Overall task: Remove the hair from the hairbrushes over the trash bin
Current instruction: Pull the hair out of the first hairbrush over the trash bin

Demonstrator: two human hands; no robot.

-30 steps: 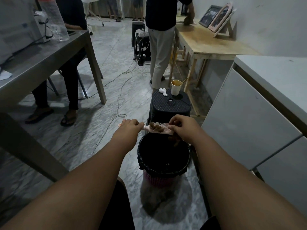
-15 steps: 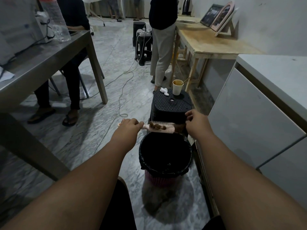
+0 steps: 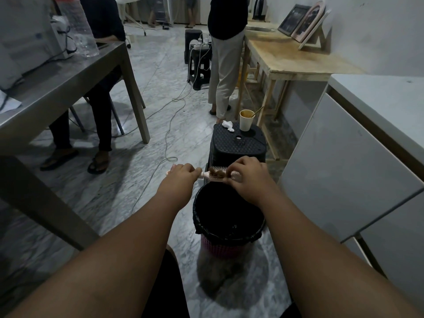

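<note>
A pale pink hairbrush point(image 3: 212, 176) lies level over the far rim of the trash bin point(image 3: 229, 235), which is pink with a black liner. My left hand point(image 3: 182, 174) is closed around its handle. Brown hair point(image 3: 218, 173) is tangled in the bristles. My right hand point(image 3: 246, 173) rests on the brush head, its fingers pinching at the hair on the right side. The head's far end is hidden under that hand.
A black plastic stool point(image 3: 238, 145) behind the bin holds a paper cup point(image 3: 246, 120) and a crumpled tissue point(image 3: 227, 125). White cabinets point(image 3: 344, 168) stand right, a steel table point(image 3: 57, 88) left. A cable point(image 3: 160, 134) runs over the floor. One person stands ahead, another sits at left.
My right hand pulled away to the right with a tuft of hair, then came back onto the brush head. My left hand kept the brush still.
</note>
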